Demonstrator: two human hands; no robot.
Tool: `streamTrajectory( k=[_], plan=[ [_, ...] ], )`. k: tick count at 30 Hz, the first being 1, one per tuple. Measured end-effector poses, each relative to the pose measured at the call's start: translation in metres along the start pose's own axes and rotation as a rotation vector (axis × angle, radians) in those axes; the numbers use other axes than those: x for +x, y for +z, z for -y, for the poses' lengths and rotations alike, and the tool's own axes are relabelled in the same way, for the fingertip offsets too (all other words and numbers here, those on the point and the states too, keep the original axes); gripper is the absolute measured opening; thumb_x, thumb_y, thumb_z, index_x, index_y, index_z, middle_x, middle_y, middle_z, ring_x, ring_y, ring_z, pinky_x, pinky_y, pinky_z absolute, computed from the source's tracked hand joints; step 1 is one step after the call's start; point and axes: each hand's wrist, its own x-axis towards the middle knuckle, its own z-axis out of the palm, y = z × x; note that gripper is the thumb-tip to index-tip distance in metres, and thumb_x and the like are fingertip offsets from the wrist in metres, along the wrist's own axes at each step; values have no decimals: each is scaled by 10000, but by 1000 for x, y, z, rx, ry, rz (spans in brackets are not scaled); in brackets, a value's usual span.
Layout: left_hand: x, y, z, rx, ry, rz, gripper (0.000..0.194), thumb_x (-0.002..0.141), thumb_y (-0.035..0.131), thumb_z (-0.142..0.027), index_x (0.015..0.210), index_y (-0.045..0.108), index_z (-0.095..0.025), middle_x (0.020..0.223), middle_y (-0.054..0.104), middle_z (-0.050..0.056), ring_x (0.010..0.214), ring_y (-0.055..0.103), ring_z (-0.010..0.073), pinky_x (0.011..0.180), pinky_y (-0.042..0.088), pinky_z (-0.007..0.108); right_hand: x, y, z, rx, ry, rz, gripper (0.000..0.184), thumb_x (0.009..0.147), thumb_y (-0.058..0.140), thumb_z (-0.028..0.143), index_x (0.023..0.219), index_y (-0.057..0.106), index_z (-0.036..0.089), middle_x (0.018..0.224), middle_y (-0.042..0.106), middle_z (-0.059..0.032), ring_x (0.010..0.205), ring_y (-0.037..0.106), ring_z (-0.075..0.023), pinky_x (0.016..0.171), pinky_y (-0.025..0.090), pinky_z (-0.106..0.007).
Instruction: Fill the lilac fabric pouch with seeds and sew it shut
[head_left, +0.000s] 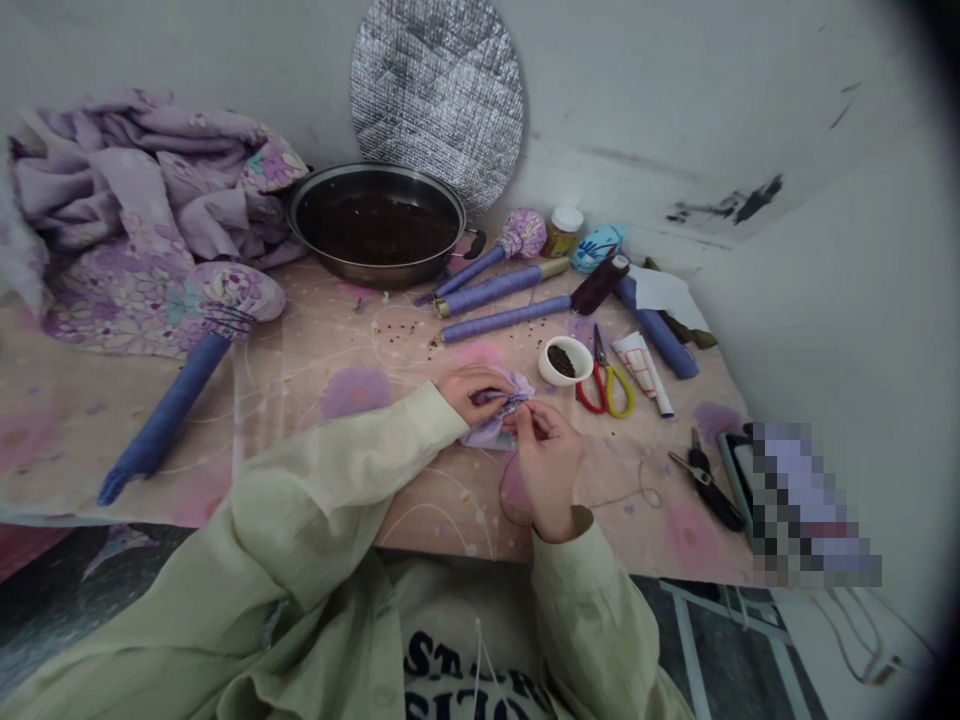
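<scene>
A small piece of lilac floral cloth (487,437) is bunched up on the table in front of me. My left hand (476,393) is closed on its gathered top. Close against it, my right hand (551,450) pinches at the gathers with thumb and forefinger. A dark thread (504,500) hangs in a loop below the right hand and trails off over the tabletop to the right. Whether there is a needle between the fingers is too small to tell. Just beyond the hands stands a white cup (546,372) of dark granules, beside red-and-yellow-handled scissors (616,392).
A wide pan (322,255) of dark granules stands behind, near a silvery round mat (439,90). Blue-wrapped rods (502,290), a dark thread spool (596,285), a white tube (641,365) and pliers (716,495) lie around. Crumpled floral fabric (120,290) and a cloth-headed stick (169,410) are left.
</scene>
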Motion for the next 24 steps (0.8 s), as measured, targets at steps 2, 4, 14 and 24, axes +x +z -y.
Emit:
streamTrajectory(
  k=[2,4,14,24],
  plan=[
    [0,0,-1,-1,-5,-1,121,778,561,-238,789,668,-182,791,714,47,745,654,130,718,544,263,1,1,-1,21,6,-2,177,802,519,325,735,602,184,638,657,-13,575,629,-150,590,521,-292],
    [-1,1,-2,5,-12,-17,112,770,574,-242,791,663,-177,789,712,47,742,653,131,714,543,260,2,1,-2,46,12,2,185,805,520,334,751,607,180,634,654,-11,577,627,-148,592,518,-288],
    [0,6,-11,108,-188,-50,101,693,645,-233,752,641,-152,758,701,41,693,648,136,675,534,251,6,0,-2,83,10,49,247,820,501,367,725,609,166,588,620,1,544,583,-122,567,488,-263],
    [3,9,-15,197,-165,-97,34,680,624,-168,708,643,-166,712,690,28,658,631,131,668,535,254,7,-3,-2,192,113,58,227,755,585,388,779,610,163,646,659,-19,560,616,-142,563,505,-282]
  ],
)
